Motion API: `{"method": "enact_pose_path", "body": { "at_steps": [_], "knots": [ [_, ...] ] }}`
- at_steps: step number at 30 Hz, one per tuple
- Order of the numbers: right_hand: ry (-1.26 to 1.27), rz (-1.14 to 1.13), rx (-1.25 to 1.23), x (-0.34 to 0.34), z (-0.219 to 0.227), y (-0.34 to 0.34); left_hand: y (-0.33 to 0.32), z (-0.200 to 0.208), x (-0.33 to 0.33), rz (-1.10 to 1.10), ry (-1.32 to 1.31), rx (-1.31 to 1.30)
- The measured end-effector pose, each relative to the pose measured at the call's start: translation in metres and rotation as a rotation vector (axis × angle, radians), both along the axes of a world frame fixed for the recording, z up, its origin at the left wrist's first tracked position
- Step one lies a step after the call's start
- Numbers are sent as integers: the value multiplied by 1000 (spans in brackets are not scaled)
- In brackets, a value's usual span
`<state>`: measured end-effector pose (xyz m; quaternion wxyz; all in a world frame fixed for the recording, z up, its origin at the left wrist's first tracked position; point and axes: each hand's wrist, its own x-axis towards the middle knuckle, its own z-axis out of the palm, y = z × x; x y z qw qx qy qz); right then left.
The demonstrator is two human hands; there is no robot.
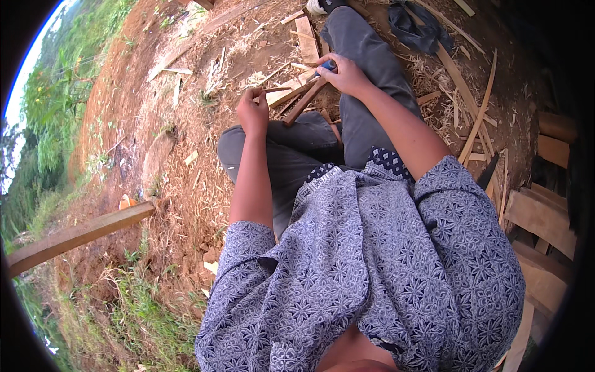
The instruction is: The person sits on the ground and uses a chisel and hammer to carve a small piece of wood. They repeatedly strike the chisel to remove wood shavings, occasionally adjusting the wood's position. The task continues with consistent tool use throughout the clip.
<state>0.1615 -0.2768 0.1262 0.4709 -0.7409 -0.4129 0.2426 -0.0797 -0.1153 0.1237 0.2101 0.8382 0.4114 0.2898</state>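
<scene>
My left hand (253, 113) is closed in a pinch on one end of a thin brown stick (276, 90), which points toward the middle. My right hand (347, 75) is curled around a small blue object (326, 67), perhaps a tool's handle; its other end is hidden or too small to make out. Just below those fingers, a reddish-brown wooden bar (304, 104) slants down toward my bent leg; I cannot tell whether the hand touches it. Between my hands lies a pale wooden board (290, 87), partly behind the bar and the stick.
Wood shavings and offcuts litter the reddish dirt around my grey-trousered legs (374, 53). Long wood strips (478, 124) and a dark plastic bag (421, 30) lie to the right. Planks (539, 223) are stacked at the far right. A wooden beam (80, 239) reaches in from the left, near grass.
</scene>
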Motion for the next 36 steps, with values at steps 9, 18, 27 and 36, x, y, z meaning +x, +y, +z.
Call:
{"method": "enact_pose_path", "body": {
  "at_steps": [9, 18, 27, 36],
  "knots": [
    [40, -119, 209, -30, 19, 15, -1, 0, 3, -32, -103, -129],
    [123, -35, 418, -81, 59, 38, -8, 7, 6, -90, -58, -145],
    [72, 47, 402, -83, 84, 38, -9, 9, 7, -59, -44, -136],
    [17, 45, 381, -80, 84, 48, -5, 7, 7, -56, -70, -136]
  ]
}}
